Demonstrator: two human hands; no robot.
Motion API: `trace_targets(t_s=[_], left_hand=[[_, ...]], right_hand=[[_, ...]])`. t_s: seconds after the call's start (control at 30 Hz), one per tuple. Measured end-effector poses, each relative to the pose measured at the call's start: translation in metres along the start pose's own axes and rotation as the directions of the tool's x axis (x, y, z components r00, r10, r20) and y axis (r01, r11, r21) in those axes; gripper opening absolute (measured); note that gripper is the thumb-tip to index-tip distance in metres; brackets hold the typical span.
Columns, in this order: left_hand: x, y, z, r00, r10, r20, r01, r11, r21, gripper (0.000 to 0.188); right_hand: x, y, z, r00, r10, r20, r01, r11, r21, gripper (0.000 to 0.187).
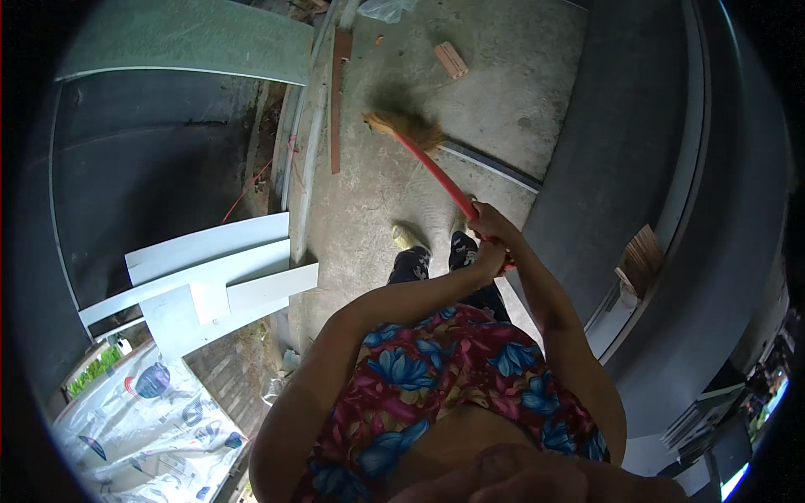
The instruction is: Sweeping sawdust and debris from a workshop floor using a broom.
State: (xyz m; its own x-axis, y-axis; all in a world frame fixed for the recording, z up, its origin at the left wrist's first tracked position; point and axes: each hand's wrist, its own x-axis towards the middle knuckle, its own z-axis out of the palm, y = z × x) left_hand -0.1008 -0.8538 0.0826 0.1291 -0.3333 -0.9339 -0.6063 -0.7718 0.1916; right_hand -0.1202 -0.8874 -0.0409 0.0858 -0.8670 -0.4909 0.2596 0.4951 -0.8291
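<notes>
Both hands hold 1 broom w/ a red stick and a brown bristle head. The right hand is higher on the stick, fingers wrapped tight around it, fully closed. The left hand is just below, touching the right one, also curled closed on the stick, but its fingertips are hidden so I cannot tell how tight. The broom slants away from the person to the upper left, and the bristle head rests on the concrete floor, approx. in the middle of the strip between 2 dark walls. A small reddish brick piece lies on the floor beyond the bristles, well apart. A long brown wood strip lies along the left edge of the floor. The feet, 1 in a pale shoe, stand near the hands. At lower left are white boards and, under them, a white printed sack; what is in it cannot be seen. A clear plastic bag at the top edge, contents unclear.
</notes>
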Motion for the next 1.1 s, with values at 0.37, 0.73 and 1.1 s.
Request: trace_targets(t_s=[0.37, 0.73, 1.1], left_hand=[[0.06, 0.081, -0.08, 0.888, 0.429, 0.166, -0.458, 0.856, 0.239, 0.018], [-0.042, 0.004, -0.147, 0.982, 0.045, 0.185, 0.085, 0.767, -0.636, 0.026], [-0.085, 0.032, -0.146, 0.91, 0.022, 0.415, 0.052, 0.985, -0.166, 0.021]], right_hand=[[0.099, -0.102, -0.018, 0.956, 0.155, -0.249, -0.189, 0.975, -0.119, 0.043], [0.002, -0.107, 0.13, 0.907, 0.039, 0.42, 0.204, 0.832, -0.516, 0.044], [-0.037, -0.144, 0.089, 0.986, 0.041, 0.16, 0.062, 0.807, -0.588, 0.048]])
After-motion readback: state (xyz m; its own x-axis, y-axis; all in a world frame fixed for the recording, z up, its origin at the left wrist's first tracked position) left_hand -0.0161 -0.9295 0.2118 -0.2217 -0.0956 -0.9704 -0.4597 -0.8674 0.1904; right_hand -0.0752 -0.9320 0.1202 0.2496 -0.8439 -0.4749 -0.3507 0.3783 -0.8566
